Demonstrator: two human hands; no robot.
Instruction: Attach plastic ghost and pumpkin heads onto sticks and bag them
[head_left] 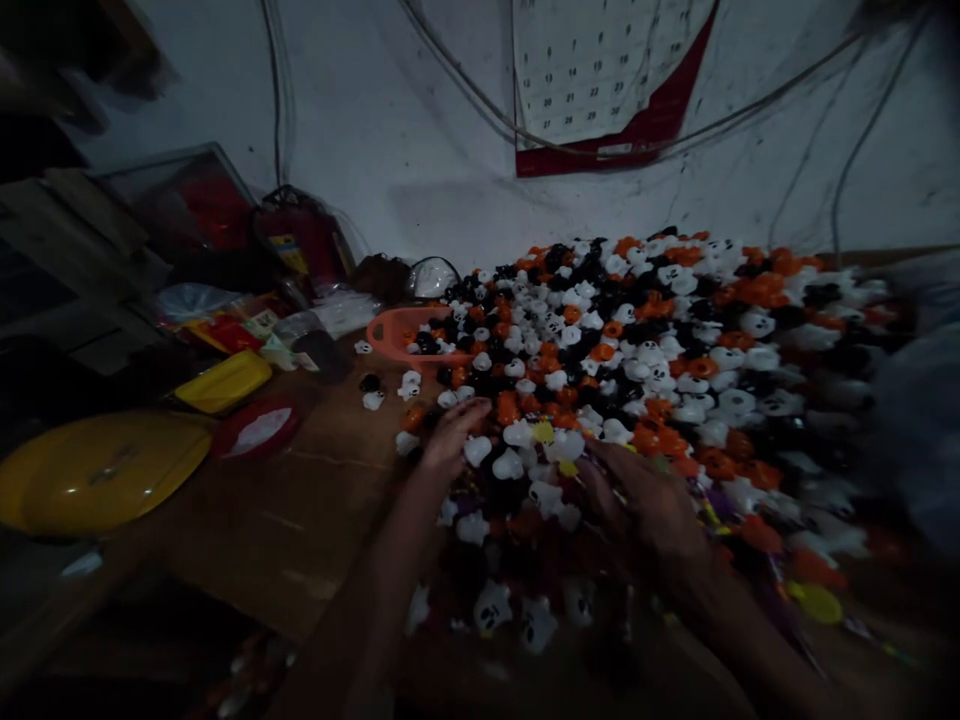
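Observation:
A big heap of small Halloween figures (555,325), white ghosts, orange pumpkins and black pieces, covers the table. My left hand (454,435) rests at the heap's near left edge, fingers stretched out beside white ghosts (508,463). Across from it, my right hand (649,495) reaches over the figures with its fingers extended, dim and slightly blurred. Between the two hands lie ghosts and yellow pieces (543,432). Purple and yellow strips (712,515) lie around my right forearm. A few ghost figures (536,622) sit nearer to me, between my forearms.
An orange plastic scoop or basket (382,335) lies partly under the heap's left side. Further left are a yellow lid-like object (105,470), a red dish (255,428) and a yellow tray (225,382). A calendar (592,90) and cables hang on the wall behind.

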